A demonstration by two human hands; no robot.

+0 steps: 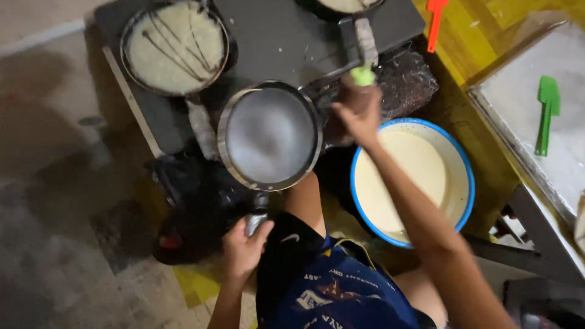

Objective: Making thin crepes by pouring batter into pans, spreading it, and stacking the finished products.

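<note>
Left hand (242, 248) closed around handle of round, empty grey pan (270, 135), rim shiny

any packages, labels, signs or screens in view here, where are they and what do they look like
No packages, signs or screens show.
Only printing: pale lettering and a small white logo on the person's dark blue and black clothing, bottom centre, between left hand on the pan handle and right arm.

Dim, soft overall; motion blur, dark shadows left.
</note>
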